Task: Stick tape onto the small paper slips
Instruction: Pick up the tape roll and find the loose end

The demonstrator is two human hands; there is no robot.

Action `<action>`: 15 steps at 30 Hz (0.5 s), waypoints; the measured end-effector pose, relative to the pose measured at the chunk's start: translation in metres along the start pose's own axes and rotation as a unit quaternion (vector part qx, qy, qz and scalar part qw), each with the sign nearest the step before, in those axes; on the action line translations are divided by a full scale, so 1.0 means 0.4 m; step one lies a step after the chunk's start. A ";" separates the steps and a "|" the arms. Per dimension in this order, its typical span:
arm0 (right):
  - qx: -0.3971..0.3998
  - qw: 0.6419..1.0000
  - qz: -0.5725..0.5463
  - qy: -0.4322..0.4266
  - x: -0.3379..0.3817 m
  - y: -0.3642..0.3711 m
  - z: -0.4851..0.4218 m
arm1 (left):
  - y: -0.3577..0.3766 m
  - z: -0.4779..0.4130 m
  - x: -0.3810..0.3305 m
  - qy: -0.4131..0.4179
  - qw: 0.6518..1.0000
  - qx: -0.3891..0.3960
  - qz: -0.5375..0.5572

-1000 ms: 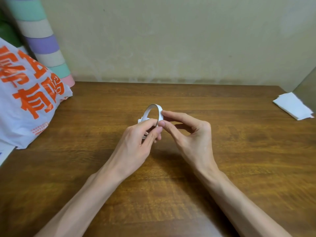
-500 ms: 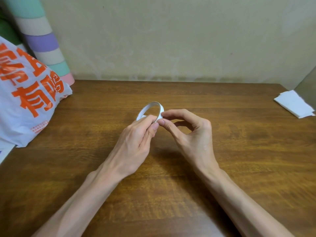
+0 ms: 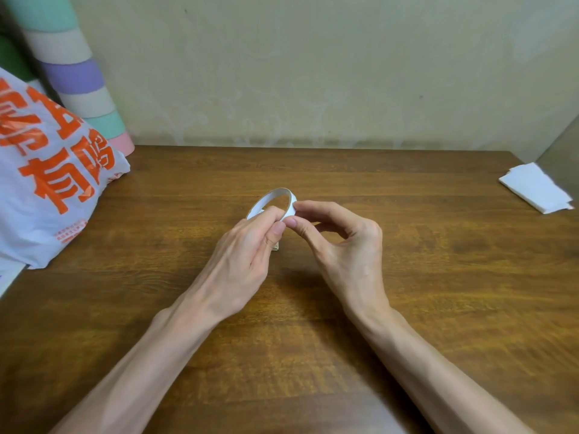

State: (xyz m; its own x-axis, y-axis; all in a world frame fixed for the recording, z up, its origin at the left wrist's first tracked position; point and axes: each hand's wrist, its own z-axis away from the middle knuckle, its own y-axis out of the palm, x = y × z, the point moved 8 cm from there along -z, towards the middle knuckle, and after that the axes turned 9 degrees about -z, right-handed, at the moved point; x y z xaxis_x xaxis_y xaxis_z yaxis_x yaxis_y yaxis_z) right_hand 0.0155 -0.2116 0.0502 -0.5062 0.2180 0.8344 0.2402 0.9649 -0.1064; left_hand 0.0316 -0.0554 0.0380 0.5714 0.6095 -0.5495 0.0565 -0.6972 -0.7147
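Brown wooden table [image 3: 438, 277] pushed up against a plain beige wall [image 3: 313, 73]; hands meet mid-table; left hand [image 3: 241, 261] grips a white tape roll [image 3: 290, 206], right hand [image 3: 344, 255] pinches its right rim; white paper slips [image 3: 535, 187] sit far right; orange-printed plastic bag [image 3: 47, 189] and a striped tube [image 3: 78, 76] far left.

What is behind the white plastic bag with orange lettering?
A tall roll striped mint, beige, purple and pink rises behind the white plastic bag, against the beige wall. The bag covers its lower left side; anything else behind is hidden.
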 end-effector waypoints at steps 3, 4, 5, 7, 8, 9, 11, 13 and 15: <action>-0.006 1.000 -0.003 0.012 -0.003 0.000 0.003 | 0.001 0.000 0.000 0.001 1.000 0.001 -0.006; -0.006 1.000 -0.001 0.013 -0.003 0.000 0.003 | 0.002 0.001 0.001 0.000 1.000 0.002 -0.007; -0.006 1.000 0.004 0.011 -0.002 -0.001 0.003 | 0.003 0.002 0.001 -0.001 1.000 0.003 -0.008; -0.008 1.000 0.016 0.001 0.003 -0.002 0.004 | 0.004 0.001 0.002 -0.004 1.000 0.004 -0.012; -0.010 1.000 0.018 -0.002 0.005 -0.003 0.005 | 0.004 0.002 0.001 -0.004 1.000 0.004 -0.014; -0.011 1.000 0.019 -0.004 0.007 -0.003 0.005 | 0.004 0.002 0.000 -0.003 1.000 0.004 -0.018; -0.011 1.000 0.015 -0.003 0.007 -0.004 0.005 | 0.003 0.002 -0.003 0.001 1.000 0.007 -0.024; -0.006 1.000 0.005 0.004 0.003 -0.001 0.004 | 0.001 0.002 -0.003 0.002 1.000 0.005 -0.026; 0.000 1.000 -0.007 0.011 0.000 0.002 0.005 | 0.001 0.001 -0.002 0.001 1.000 0.003 -0.026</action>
State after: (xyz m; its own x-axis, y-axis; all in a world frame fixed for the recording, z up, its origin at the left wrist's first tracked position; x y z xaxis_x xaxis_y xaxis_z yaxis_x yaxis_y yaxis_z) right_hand 0.0142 -0.2107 0.0492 -0.4917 0.2019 0.8470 0.2327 0.9678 -0.0956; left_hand 0.0309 -0.0560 0.0378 0.5689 0.6441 -0.5113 0.0815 -0.6628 -0.7443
